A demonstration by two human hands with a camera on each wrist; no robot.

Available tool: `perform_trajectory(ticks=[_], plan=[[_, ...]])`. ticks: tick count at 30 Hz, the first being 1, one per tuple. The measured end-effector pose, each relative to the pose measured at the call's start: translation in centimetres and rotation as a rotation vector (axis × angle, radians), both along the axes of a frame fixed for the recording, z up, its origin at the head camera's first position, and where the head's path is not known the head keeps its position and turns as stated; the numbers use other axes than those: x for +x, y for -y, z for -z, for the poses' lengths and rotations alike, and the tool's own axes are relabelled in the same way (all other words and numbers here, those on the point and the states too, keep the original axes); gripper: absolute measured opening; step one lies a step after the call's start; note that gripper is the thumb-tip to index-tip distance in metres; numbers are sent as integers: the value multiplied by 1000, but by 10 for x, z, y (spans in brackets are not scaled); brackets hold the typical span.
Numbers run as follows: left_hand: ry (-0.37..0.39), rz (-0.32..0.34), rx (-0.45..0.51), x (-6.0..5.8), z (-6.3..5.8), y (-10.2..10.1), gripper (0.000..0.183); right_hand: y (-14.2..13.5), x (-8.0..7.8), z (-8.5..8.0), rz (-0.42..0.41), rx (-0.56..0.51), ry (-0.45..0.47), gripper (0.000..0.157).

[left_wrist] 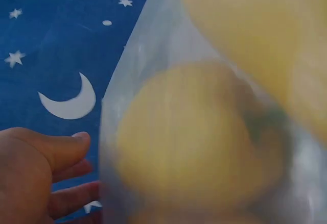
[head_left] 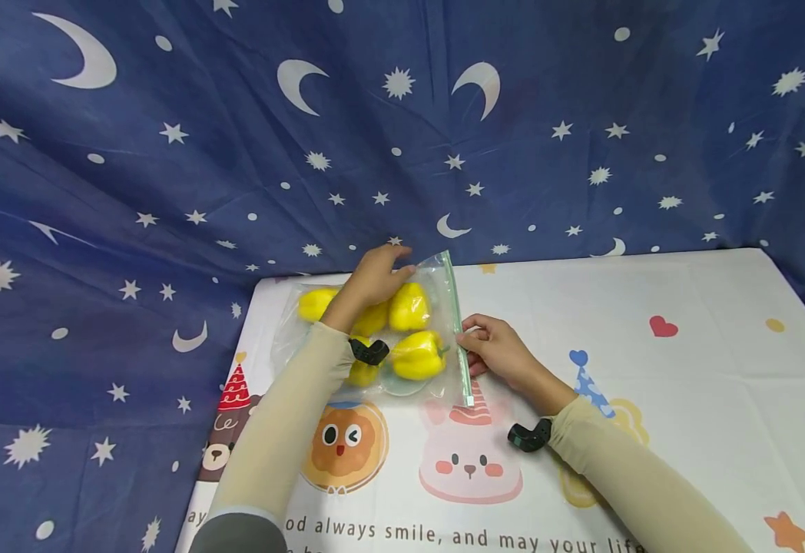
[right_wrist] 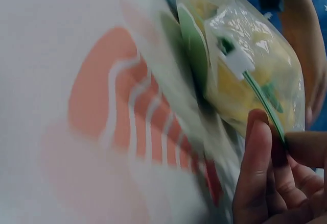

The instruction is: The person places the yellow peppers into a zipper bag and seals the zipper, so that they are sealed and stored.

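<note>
A clear zipper bag lies on the table with several yellow bell peppers inside. Its green zip strip runs along the right side, and a white slider sits near the strip's front end. My right hand pinches that strip between thumb and fingers, around the middle of its length. Over the far side of the bag reaches my left hand, fingers extended. In the left wrist view the left hand is beside the bag's edge, thumb apart from the fingers, nothing gripped.
A white tablecloth printed with cartoon animals and lettering covers the table. Directly behind its far edge hangs a dark blue curtain with moons and stars, which continues down the left side.
</note>
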State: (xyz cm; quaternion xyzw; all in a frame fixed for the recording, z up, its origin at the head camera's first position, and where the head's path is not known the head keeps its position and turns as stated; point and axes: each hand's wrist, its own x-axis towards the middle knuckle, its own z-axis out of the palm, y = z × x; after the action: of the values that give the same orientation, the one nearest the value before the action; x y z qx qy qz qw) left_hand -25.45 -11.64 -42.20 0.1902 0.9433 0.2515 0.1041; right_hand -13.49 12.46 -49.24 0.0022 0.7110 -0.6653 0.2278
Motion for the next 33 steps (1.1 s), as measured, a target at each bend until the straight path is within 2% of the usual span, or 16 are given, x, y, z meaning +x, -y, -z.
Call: perform_trajectory(ticks=[2,6,11,20,33], plan=[[-26,14,-39,9,-3,6,45,-11,1,1,-15,7,-4,28],[-84,-1,-107,26,-6,20,40,-35,3,2,-38,30,-9,31],[-137,-25,-190,38,-5,35,40,-65,9,3,-46,71,-14,35],[-43,-44,-185,45,4,49,45,-96,18,2,-44,131,0,39],[-30,7,-106,49,14,51,47,-130,31,0,-33,172,0,40]])
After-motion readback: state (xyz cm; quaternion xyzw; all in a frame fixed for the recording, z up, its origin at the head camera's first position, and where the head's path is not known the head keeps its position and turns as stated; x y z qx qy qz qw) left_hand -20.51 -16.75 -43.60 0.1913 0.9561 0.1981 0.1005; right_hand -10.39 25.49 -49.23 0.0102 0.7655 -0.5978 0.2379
